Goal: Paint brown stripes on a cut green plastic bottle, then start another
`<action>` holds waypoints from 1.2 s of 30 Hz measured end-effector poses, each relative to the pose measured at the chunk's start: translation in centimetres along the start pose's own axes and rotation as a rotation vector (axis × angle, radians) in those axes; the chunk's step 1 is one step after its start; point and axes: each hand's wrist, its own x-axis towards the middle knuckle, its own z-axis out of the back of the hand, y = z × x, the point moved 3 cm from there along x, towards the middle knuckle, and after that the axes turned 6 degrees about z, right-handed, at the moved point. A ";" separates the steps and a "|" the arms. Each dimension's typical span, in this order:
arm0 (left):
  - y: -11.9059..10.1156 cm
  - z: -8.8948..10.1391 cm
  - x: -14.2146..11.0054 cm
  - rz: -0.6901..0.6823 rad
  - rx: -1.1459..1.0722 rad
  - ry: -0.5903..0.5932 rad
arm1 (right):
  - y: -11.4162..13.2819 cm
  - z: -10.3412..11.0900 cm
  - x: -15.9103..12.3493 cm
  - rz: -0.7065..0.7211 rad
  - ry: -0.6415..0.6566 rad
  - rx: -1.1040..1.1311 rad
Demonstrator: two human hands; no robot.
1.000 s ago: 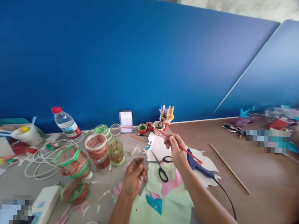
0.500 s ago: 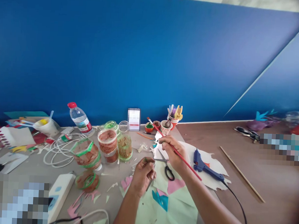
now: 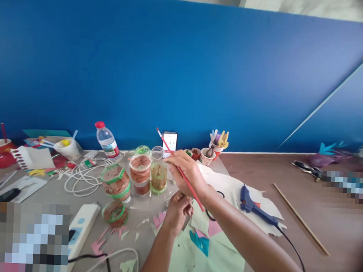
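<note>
My right hand [image 3: 187, 172] is closed around a red paintbrush [image 3: 187, 182]; its bristle end points up and left, in front of the phone. Below it, my left hand [image 3: 178, 210] is curled with the fingers pinched. A narrow greyish piece shows under those fingers, too hidden to name. Black-handled scissors [image 3: 209, 216] lie partly covered by my right wrist. Under my hands are pale green paper [image 3: 212, 259], a teal paper scrap [image 3: 200, 243] and pink scraps [image 3: 215, 228]. Left of my hands stand brown-and-green painted plastic containers [image 3: 140, 168], and a small paint cup [image 3: 195, 154] sits behind.
A blue glue gun [image 3: 256, 207] rests on white paper at the right, beside a wooden stick [image 3: 301, 219]. At the left are a water bottle [image 3: 107, 142], a coiled white cable [image 3: 77, 181] and a power strip [image 3: 83, 228]. A lit phone [image 3: 170, 142] leans against the blue partition.
My right hand has moved left with the paintbrush, whose tip now passes before the phone. My left hand stays pinched below it. The view has shifted slightly left.
</note>
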 end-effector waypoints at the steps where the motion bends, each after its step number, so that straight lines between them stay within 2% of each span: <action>1: 0.0 0.0 0.0 -0.002 0.001 -0.003 | 0.1 -0.6 0.4 0.013 0.019 -0.016; 5: -0.1 -0.1 -0.2 0.003 0.001 -0.004 | -0.1 -2.2 1.0 0.024 0.106 -0.097; 15: -0.1 -0.3 -0.2 0.008 0.019 0.017 | -1.1 -4.1 1.4 0.072 0.228 -0.236; 18: 0.0 -0.1 -0.1 0.005 0.024 0.017 | -1.3 -3.8 1.3 0.066 0.236 -0.240; 23: -0.1 -0.3 -0.1 -0.003 0.018 0.012 | -1.5 -1.5 0.6 0.000 0.162 -0.192; 26: -0.2 -0.5 -0.2 0.003 0.021 0.014 | -1.5 -0.7 0.1 -0.029 0.177 -0.183; 29: -0.2 -0.5 -0.3 0.002 0.026 0.009 | -1.4 -1.0 0.0 0.010 0.225 -0.189; 36: -0.1 -0.2 -0.3 0.001 0.035 0.002 | -1.0 -3.5 1.2 0.138 0.310 -0.335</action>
